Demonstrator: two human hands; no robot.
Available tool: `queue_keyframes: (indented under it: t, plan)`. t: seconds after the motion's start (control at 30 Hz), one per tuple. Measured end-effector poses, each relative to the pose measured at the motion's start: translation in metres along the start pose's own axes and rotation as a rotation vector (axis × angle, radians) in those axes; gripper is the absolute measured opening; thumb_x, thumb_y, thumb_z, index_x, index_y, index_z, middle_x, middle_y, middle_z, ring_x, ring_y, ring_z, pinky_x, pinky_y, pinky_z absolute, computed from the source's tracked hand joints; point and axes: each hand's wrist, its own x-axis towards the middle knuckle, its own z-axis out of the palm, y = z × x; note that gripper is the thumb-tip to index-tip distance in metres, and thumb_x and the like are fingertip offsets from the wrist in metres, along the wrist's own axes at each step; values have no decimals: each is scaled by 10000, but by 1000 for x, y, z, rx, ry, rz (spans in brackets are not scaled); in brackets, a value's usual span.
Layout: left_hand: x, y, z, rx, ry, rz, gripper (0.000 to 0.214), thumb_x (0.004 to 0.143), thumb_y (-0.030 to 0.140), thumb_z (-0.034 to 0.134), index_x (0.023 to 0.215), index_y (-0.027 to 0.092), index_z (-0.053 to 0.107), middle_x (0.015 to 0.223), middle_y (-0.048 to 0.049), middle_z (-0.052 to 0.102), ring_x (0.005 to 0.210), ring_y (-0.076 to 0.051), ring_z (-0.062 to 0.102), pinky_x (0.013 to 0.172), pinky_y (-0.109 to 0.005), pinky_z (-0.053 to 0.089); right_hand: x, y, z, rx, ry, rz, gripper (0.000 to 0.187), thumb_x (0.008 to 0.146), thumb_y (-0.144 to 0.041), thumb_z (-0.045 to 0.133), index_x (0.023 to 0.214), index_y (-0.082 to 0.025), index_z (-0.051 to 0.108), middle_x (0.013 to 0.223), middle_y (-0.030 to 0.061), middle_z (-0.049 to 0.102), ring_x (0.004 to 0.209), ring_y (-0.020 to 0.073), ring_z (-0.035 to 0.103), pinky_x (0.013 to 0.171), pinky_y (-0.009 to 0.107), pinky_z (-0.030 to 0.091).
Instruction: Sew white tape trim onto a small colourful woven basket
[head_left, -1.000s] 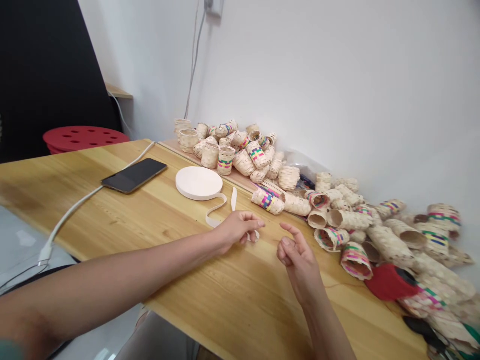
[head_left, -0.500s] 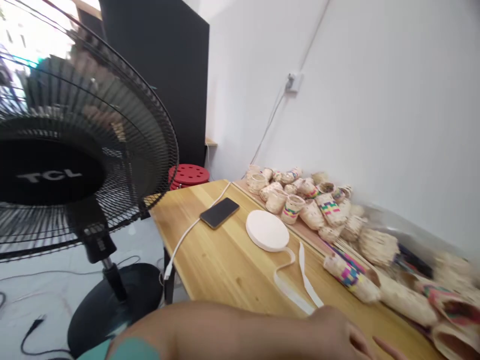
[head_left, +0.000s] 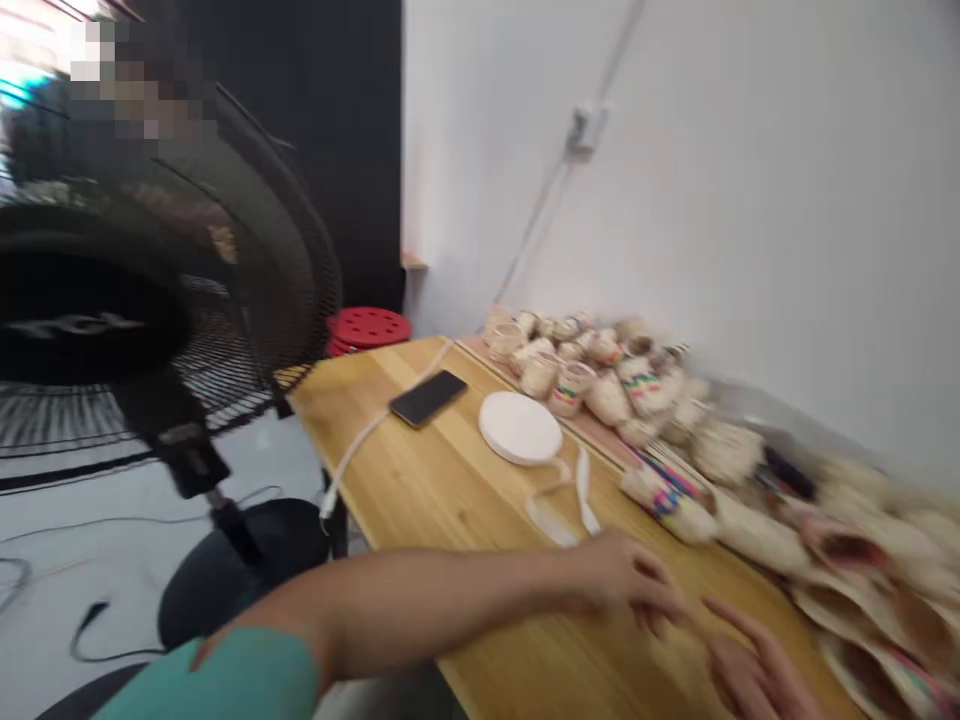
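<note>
My left hand reaches over the wooden table, its fingers bent and smeared by motion. I cannot tell whether anything is between them. To its right, at the lower edge, is my right hand, partly cut off, with one finger stretched out and nothing visible in it. The two hands are close but apart. Beyond my left wrist lies a flat white roll of ribbon. Its loose tail runs toward my left hand, which hides where it ends. A patterned woven tube lies to the right.
A black phone lies beside a white cable on the table. Many small woven baskets are piled along the wall. A standing fan is at left, with a person behind it. Red stools stand beyond the table.
The view has shifted, so more of the table and both hands show. My right hand has come further into view at the lower right.
</note>
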Motion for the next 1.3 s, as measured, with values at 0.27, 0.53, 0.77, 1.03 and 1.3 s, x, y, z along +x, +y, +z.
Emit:
queue_keyframes:
  t: [0.27,0.53,0.77,1.03,1.3]
  plan:
    - [-9,7,-10,-112,-74,-47,425,602,470,808,721,92,656,583,-26,643,543,-106,582,563,-222,434,-20,-29,-5,-152,-81,-109,320,808,-436,561,927,-167,687,511,-65,352,458,107,345,464,228,283]
    - [-12,9,-9,-65,-103,-62,393,616,434,816,714,84,666,584,-32,650,539,-119,593,559,-241,469,-27,-33,-8,-111,-55,-144,296,821,-428,566,856,-175,716,504,-79,268,458,90,276,469,223,236]
    - [-14,16,-6,-112,19,-22,391,654,450,786,697,93,630,653,-32,651,528,-97,573,535,-221,438,-26,-45,-19,-67,16,-68,312,822,-459,568,764,-166,659,519,-72,287,475,90,289,462,213,248]
    - [-15,22,-3,-117,27,33,414,695,494,742,779,111,608,562,26,583,407,-56,472,418,-189,323,-21,-68,-18,25,92,-9,326,823,-492,570,776,-174,620,533,-67,355,493,91,317,463,209,270]
    - [-13,30,-7,-164,39,114,464,682,533,736,831,122,580,546,40,563,419,-62,471,421,-186,317,-33,-122,-29,73,22,-157,302,881,-451,552,756,-183,617,668,1,614,621,132,580,591,240,479]
